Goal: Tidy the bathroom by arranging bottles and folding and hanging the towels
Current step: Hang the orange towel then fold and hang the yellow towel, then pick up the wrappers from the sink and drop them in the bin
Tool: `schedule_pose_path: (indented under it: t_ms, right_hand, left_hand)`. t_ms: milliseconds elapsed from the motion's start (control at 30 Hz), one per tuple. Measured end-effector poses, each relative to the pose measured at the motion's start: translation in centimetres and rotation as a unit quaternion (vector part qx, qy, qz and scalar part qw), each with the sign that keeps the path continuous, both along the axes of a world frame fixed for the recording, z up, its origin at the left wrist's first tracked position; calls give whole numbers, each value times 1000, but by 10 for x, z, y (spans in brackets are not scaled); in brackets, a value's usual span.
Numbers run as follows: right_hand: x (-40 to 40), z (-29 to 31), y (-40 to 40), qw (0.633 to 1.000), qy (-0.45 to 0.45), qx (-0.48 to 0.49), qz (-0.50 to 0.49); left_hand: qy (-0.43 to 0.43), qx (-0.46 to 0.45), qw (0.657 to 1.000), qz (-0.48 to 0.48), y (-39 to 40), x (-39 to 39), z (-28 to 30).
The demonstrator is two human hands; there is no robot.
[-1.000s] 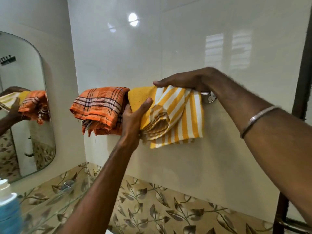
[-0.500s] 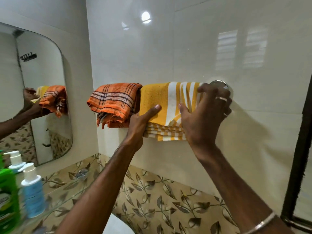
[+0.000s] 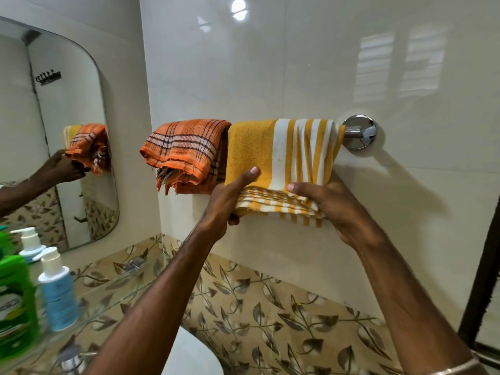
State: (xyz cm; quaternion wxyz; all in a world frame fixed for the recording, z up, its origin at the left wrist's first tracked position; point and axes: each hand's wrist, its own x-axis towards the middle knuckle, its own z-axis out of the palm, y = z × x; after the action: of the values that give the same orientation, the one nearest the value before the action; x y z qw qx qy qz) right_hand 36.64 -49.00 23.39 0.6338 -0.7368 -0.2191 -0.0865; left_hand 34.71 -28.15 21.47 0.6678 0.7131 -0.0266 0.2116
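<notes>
A cream tiled wall point(image 3: 270, 63) fills the far side, with a band of leaf-patterned tiles point(image 3: 257, 307) below it; on the left hangs a mirror point(image 3: 54, 131); a chrome towel bar point(image 3: 357, 132) runs across the wall, mostly hidden by cloth; the yellow striped towel point(image 3: 281, 150) is draped over its right part, touching the orange checked towel point(image 3: 186, 150) on its left; the left hand point(image 3: 230, 196) grips the yellow towel's lower left corner, thumb on the front, fingers curled behind; the right hand point(image 3: 330, 201) clasps the lower right folds likewise; near left, on a glass shelf point(image 3: 108, 296), stand a green bottle point(image 3: 13, 301), a blue pump bottle point(image 3: 58, 293) and a white pump bottle point(image 3: 31, 242).
</notes>
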Motion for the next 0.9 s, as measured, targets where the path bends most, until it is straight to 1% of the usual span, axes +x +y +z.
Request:
schedule_pose_path:
  t_ms: [100, 167, 267, 400, 533, 600, 667, 733, 800, 900]
  right_hand:
    - [3, -2, -1, 999, -12, -31, 11]
    - [2, -3, -2, 999, -8, -32, 21]
    - [3, -4, -3, 999, -14, -40, 20]
    - [4, -8, -2, 999, -23, -33, 21]
    - [-4, -17, -2, 999, -30, 11, 1]
    - [-9, -29, -1, 999, -24, 40, -10]
    - [-12, -54, 0, 997, -6, 74, -7]
    - [-20, -93, 9, 996, 47, 71, 17]
    - [-35, -141, 31, 990, 126, 29, 62]
    - [-66, -200, 81, 971, 188, -64, 132]
  left_hand:
    - [-37, -8, 999, 19, -2, 4, -3]
    - [-71, -13, 997, 33, -6, 4, -6]
    - [-99, -12, 993, 55, -11, 2, -6]
    - [-105, 2, 992, 72, -16, -5, -5]
    - [-80, 38, 989, 122, -18, -21, -17]
    - [-48, 68, 984, 156, -11, -38, -40]
    - [-25, 105, 974, 198, 2, -63, -76]
    - [-3, 132, 958, 255, 23, -97, -121]
    - [42, 136, 937, 319, 53, -137, -168]
    - [134, 138, 891, 411, 97, -200, -229]
